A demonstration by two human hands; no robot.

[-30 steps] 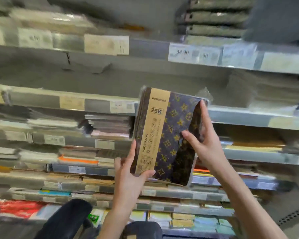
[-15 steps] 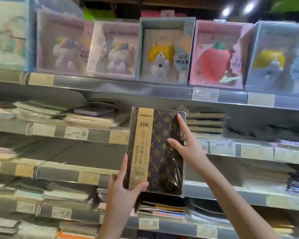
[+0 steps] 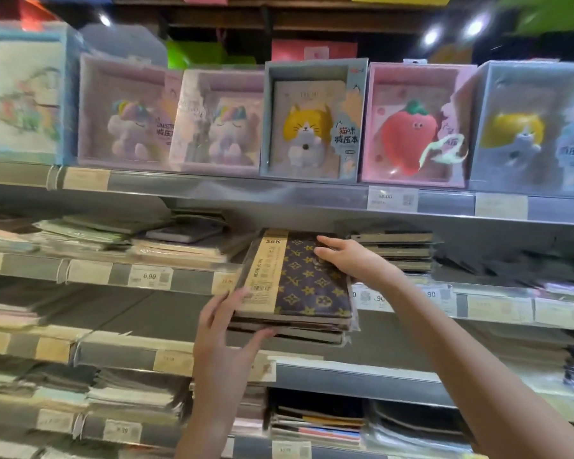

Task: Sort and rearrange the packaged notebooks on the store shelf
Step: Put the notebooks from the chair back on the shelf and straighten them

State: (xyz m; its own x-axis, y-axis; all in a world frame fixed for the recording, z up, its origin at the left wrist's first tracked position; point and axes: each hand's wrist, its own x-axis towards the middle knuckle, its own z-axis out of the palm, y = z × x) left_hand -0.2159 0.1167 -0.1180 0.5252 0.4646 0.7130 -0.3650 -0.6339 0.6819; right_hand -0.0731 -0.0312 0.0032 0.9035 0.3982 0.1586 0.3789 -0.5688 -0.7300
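A small stack of packaged notebooks (image 3: 307, 286), dark blue with a gold pattern and a tan "25K" band, lies nearly flat, its far end reaching over the edge of the second shelf (image 3: 186, 279). My left hand (image 3: 227, 339) holds its near left corner, thumb on top and fingers under the stack. My right hand (image 3: 348, 258) lies on the top cover near the far right side, fingers straight. Another pile of dark notebooks (image 3: 395, 251) sits on the shelf just to the right.
Boxed squishy-toy notebooks (image 3: 312, 120) line the top shelf. Flat piles of wrapped notebooks (image 3: 176, 240) fill the shelf to the left, and more piles (image 3: 315, 422) lie on lower shelves. Price tags (image 3: 150, 276) run along the shelf rails.
The notebook stack has gone from upright in front of me to nearly flat, raised and pushed toward the second shelf. The view has tilted up to the top shelves.
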